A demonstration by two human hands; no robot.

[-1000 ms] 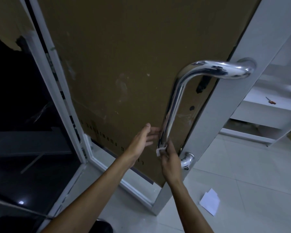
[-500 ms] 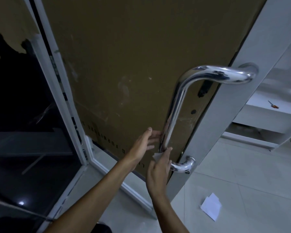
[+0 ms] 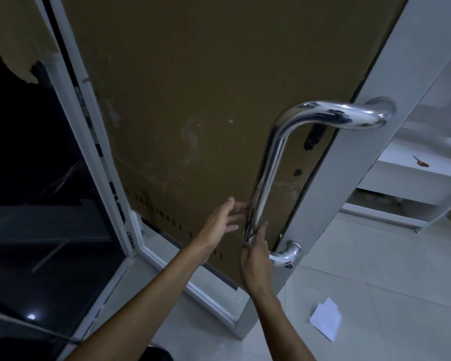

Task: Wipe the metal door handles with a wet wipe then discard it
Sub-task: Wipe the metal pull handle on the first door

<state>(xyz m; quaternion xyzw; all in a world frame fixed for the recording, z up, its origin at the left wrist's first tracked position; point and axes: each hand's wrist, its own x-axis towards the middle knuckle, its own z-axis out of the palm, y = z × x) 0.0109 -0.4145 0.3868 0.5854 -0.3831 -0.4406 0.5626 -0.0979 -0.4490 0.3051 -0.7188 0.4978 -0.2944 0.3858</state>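
Down at the chrome door handle's (image 3: 264,178) lower bend, right hand (image 3: 255,259) clamps wet wipe (image 3: 251,239) around it to scrub; left hand (image 3: 220,217), open, steadies door (image 3: 193,100)

Dim, cool light; pale tiled floor (image 3: 391,277) with a folded white paper (image 3: 326,317) lying on it. White shelving (image 3: 414,183) at right, carrying a small orange-handled tool (image 3: 421,161). Brown cardboard (image 3: 193,100) across the door panel; dark glass (image 3: 37,178) in a white frame (image 3: 89,121) at left
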